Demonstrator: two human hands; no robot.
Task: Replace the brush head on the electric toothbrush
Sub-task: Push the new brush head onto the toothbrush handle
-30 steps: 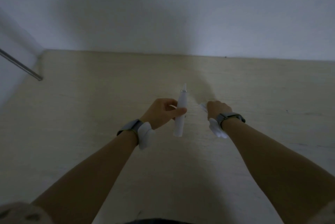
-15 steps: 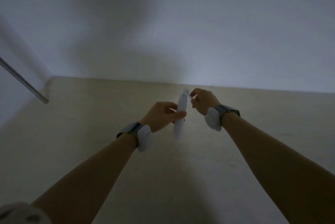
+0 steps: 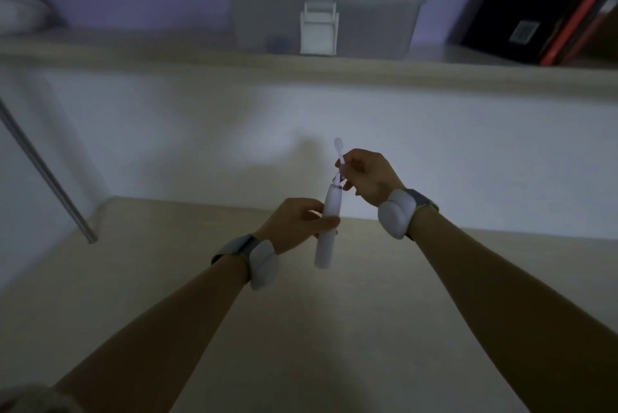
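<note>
Between the two hands, above the desk (image 3: 167,312), mid-frame:

Item 1 — right hand (image 3: 369,178), grip pinched on the brush head (image 3: 338,155) at its lower neck; bristle end points to 12 o'clock, base sits at the top of the handle; whether seated or only resting cannot be told.

Item 2 — left hand (image 3: 296,222), grip wrapped round the toothbrush handle (image 3: 327,225) at mid-body; handle near upright, top leaning slightly toward 1 o'clock, held clear of the desk.

Handling note (judgement): keep head and handle on one axis, turn the head until its socket matches the shaft, then press straight down; a tilted push could jam or bend it. Steady the handle low and firm.

Surroundings — shelf (image 3: 301,65) at 12 o'clock carrying a clear storage box (image 3: 368,21).
</note>
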